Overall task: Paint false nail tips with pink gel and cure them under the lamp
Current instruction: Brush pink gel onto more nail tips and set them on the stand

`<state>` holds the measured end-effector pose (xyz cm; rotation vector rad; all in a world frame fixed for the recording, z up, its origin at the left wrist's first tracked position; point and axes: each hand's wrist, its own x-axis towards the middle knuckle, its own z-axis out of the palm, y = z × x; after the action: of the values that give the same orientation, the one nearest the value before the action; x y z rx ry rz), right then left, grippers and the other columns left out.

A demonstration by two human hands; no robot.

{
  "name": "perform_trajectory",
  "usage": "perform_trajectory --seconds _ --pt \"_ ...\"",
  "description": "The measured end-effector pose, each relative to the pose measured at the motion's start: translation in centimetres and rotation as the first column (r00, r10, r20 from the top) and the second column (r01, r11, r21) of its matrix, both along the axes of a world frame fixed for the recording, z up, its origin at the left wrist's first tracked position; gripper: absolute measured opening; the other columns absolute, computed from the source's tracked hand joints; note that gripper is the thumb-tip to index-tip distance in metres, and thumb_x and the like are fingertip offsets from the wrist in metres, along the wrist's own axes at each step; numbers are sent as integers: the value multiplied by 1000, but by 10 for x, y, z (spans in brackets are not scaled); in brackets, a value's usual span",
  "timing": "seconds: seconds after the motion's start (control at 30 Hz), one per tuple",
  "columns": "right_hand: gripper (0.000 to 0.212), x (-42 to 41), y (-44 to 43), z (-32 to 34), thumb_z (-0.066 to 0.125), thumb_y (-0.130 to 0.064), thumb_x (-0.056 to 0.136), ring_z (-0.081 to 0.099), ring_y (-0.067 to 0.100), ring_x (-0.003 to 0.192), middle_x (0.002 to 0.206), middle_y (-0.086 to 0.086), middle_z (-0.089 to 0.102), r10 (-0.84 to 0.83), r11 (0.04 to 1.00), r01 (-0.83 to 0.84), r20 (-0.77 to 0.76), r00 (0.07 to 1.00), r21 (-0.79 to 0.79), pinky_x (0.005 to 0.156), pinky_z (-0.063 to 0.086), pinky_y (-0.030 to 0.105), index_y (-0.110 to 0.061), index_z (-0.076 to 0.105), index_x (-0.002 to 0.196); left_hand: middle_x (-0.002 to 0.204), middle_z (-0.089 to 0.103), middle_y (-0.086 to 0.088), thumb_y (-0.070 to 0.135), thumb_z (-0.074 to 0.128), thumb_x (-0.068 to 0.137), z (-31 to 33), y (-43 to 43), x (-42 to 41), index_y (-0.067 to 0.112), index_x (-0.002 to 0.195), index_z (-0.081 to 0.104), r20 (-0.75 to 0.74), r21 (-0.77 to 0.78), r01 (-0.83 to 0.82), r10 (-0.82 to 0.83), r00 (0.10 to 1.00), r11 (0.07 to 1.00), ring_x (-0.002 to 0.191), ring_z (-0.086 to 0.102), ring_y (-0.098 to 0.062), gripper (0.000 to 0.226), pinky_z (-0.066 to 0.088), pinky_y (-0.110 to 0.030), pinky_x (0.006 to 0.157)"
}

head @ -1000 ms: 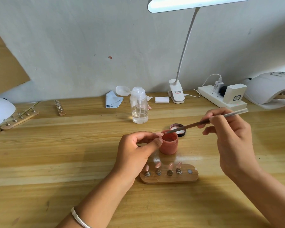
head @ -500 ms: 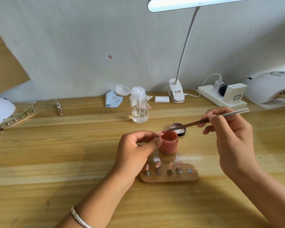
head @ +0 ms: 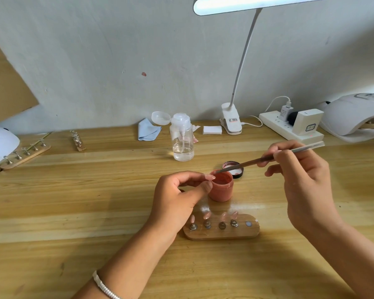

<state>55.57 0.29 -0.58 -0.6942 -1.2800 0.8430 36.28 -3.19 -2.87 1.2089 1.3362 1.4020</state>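
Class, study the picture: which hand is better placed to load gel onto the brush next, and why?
Right. The right hand already holds the brush, whose tip sits at the rim of the open pink gel pot. The left hand is occupied pinching a nail tip.

We face a pale, scuffed plaster wall; our wooden bench runs beneath it; a clip-on desk lamp glows overhead.

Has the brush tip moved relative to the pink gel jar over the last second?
Yes: the brush tip shifted left toward the pink gel jar's near-left rim.
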Motion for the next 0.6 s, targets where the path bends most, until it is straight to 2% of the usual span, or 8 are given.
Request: perform_trajectory --seconds 0.1,0.2,0.37,0.5,0.6 --pt "16 -3 -3 -1 58 -29 80 68 9 72 73 -9 71 52 999 -52 44 998 0 61 49 19 -35 73 74 83 76 9 20 82 78 1 0 0 34 78 79 -27 12 -14 14 1000 1000 69 55 -25 15 39 -21 36" --pt "21 -4 -3 -1 57 -22 82 68 8 71 71 -6 71 28 999 -26 67 997 -25 61 48 18 -34 73 73 85 76 9 19 82 78 0 1 0 35 78 79 -30 34 -17 18 999 999 70 54 -24 16 46 -22 41" --pt "27 -1 0 2 54 -18 79 65 7 66 67 -6 68 -73 994 75 18 997 -77 60 47 17 -33 70 64 88 76 8 20 81 80 -3 1 -1 29 81 79 -10 33 -3 3 1000 999 70 52 -26 10 37 -19 36" --pt "28 -2 -2 2 54 -17 81 66 9 68 67 -5 69 -25 996 25 -2 1000 -91 60 47 17 -33 72 67 91 76 10 21 80 82 -2 1 -1 31 83 79 -57 69 14 -10 998 997 67 52 -29 10 37 -21 34" --pt "28 -5 -4 2 55 -17 82 67 9 70 69 -5 70 26 997 -23 42 999 -77 60 48 18 -34 73 69 91 76 11 22 80 80 -3 1 -1 33 85 79 -82 92 15 -8 997 996 55 47 -26 12 38 -23 33"
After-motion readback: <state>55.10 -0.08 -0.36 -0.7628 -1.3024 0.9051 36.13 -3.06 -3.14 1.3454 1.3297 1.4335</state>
